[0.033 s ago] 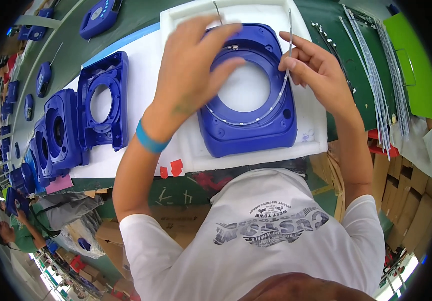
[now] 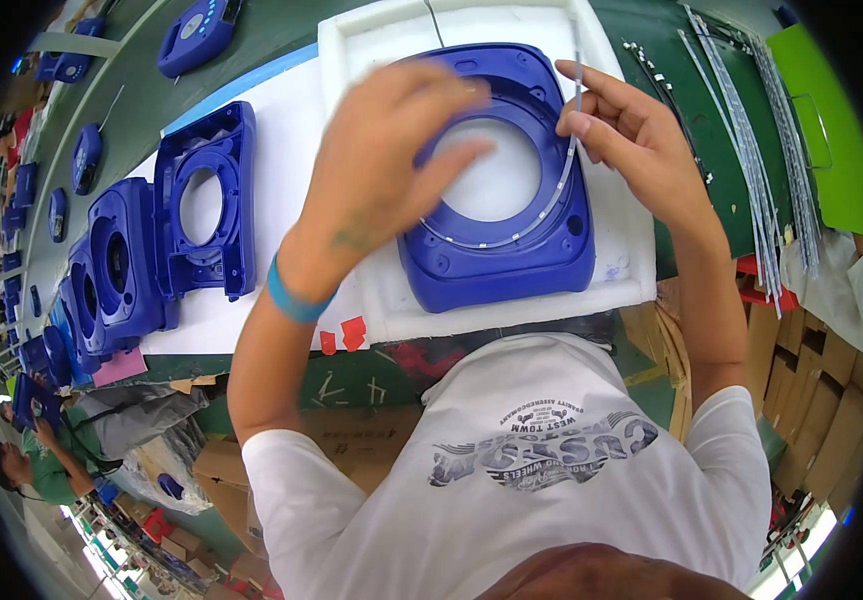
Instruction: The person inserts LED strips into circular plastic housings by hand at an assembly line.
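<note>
A blue plastic housing [image 2: 496, 265] with a big round opening lies flat in a white foam tray [image 2: 616, 285] in front of me. My left hand [image 2: 391, 165], with a blue band on its wrist, lies on the housing's upper left, its blurred fingers spread across the ring. My right hand [image 2: 631, 140] is at the housing's upper right corner. It pinches a thin white flexible strip [image 2: 551, 205], which curves along the lower right rim of the opening.
Several more blue housings [image 2: 206, 200] stand in a row on the white sheet at left. A bundle of loose strips [image 2: 751, 150] and a green sheet [image 2: 831, 130] lie at right. Cardboard boxes [image 2: 821, 370] are lower right. Another person [image 2: 41, 460] sits lower left.
</note>
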The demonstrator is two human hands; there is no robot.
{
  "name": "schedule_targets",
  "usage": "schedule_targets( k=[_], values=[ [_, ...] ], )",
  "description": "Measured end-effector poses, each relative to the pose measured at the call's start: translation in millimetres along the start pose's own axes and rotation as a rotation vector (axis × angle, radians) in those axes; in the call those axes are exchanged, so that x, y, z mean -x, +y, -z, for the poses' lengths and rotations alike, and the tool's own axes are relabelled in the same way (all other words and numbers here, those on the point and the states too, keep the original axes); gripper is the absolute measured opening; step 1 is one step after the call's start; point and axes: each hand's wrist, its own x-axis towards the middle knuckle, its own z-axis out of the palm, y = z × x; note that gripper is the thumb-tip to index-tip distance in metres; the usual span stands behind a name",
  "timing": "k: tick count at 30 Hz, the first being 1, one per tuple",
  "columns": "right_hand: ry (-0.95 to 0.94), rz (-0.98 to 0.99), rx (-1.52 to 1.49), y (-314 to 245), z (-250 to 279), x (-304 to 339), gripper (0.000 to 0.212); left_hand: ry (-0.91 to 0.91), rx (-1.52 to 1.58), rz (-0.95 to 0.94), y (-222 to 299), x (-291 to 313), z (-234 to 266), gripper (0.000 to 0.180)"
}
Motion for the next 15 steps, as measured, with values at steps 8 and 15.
schedule_targets(
  k=[8, 15],
  values=[
    [-0.058, 0.175, 0.364, 4, -7, -9, 0.035, -0.464, 0.539, 0.091, 14, 47, 14, 0.011],
    [0.069, 0.199, 0.442, 9, -12, -2, 0.036, -0.518, 0.560, 0.097, 14, 43, 14, 0.012]
  ],
)
